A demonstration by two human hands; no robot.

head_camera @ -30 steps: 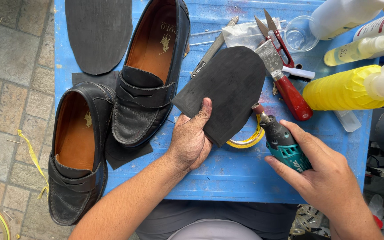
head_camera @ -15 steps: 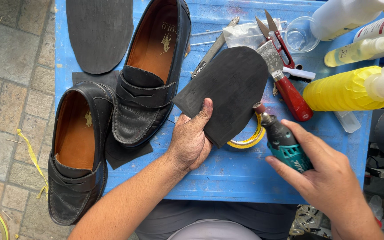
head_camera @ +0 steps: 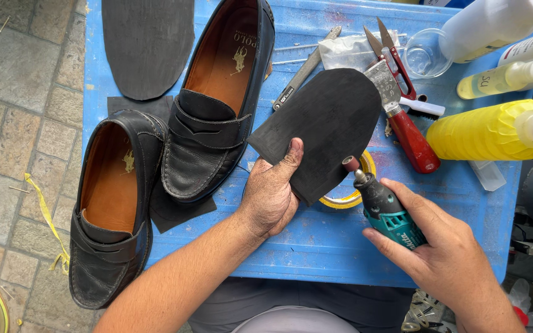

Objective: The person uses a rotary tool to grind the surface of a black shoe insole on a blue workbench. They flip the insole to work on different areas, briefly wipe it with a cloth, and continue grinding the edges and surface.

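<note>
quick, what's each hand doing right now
Left hand: closed on the black rubber sole piece, thumb on top.
Right hand: closed around the teal rotary tool, tip at the sole's edge.

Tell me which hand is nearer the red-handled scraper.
Right. The right hand grips the teal rotary tool just below the red-handled scraper; the left hand holds the black sole piece, farther off.

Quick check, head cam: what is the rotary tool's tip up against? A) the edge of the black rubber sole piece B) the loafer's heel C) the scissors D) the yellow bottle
A: the right hand holds the teal rotary tool with its tip at the lower right edge of the black rubber sole piece, which the left hand grips.
</note>
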